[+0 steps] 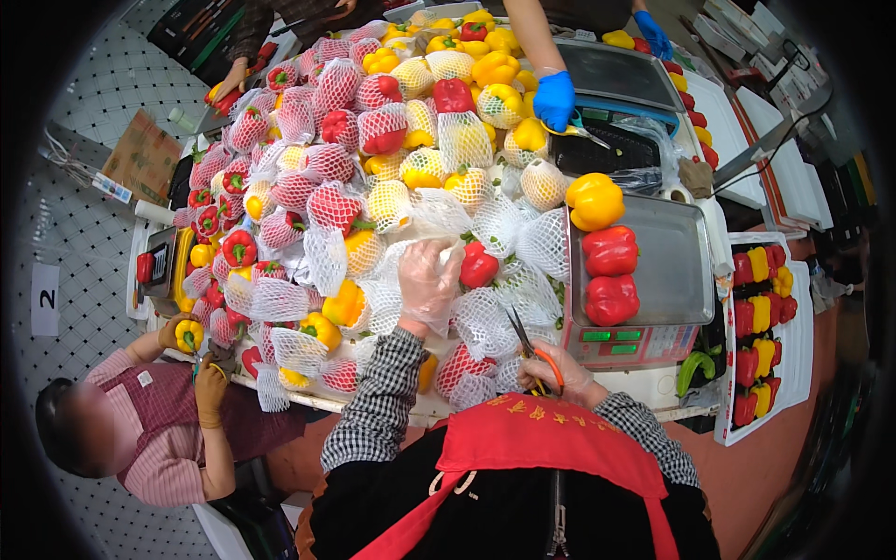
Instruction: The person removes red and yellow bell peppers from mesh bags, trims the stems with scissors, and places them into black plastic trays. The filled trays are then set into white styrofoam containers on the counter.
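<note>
My left hand (428, 280), in a clear plastic glove, reaches over the pile among white foam net sleeves (383, 306); what its fingers touch is partly hidden. Just right of its fingertips lies a red bell pepper (479, 264) with a green stem. My right hand (560, 372), gloved alike, holds scissors (533, 353) with orange and black handles, the blades apart and pointing up over the sleeves. At the right, a weighing scale (616, 344) with a metal tray (675, 259) carries one yellow pepper (595, 201) and two red peppers (611, 250) in a row.
Netted red and yellow peppers (336, 206) heap across the table. A co-worker at the left trims a yellow pepper (189, 336). Across the table, a co-worker's blue-gloved hand (554, 101) holds scissors. A white foam box (798, 350) of peppers stands at the right, near green peppers (694, 371).
</note>
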The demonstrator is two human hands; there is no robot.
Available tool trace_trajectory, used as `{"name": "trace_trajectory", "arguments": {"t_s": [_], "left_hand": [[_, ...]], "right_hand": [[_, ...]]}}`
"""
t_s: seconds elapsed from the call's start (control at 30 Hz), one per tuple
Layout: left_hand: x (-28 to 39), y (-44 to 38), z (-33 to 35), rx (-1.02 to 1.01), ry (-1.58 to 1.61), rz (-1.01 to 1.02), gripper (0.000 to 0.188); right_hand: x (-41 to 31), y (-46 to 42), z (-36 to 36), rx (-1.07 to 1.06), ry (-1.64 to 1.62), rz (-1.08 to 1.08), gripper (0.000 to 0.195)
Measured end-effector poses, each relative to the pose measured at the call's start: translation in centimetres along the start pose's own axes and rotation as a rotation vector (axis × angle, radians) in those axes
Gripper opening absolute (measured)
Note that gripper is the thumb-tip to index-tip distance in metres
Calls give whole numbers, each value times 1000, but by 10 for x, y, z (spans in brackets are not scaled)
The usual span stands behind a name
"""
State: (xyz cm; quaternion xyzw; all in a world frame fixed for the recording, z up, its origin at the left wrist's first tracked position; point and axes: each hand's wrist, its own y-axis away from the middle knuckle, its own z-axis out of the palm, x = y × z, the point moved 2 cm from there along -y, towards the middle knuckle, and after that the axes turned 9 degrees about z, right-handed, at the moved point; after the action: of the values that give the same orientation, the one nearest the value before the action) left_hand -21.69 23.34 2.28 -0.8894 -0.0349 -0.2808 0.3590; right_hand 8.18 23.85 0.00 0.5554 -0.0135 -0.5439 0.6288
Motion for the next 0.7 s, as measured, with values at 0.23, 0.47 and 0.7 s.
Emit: {"name": "trace_trajectory", "arguments": {"t_s": [0.23, 0.47, 0.7], "left_hand": [[-70, -80, 14, 139, -124, 48, 14], [-121, -110, 60, -307, -385, -372, 34], [-120, -117, 70, -263, -421, -355, 71]], "right_hand": [[-7, -6, 2, -11, -63, 52, 20], [-10, -3, 0, -9, -94, 36, 16], [-10, -7, 0, -9, -70, 63, 15]]}}
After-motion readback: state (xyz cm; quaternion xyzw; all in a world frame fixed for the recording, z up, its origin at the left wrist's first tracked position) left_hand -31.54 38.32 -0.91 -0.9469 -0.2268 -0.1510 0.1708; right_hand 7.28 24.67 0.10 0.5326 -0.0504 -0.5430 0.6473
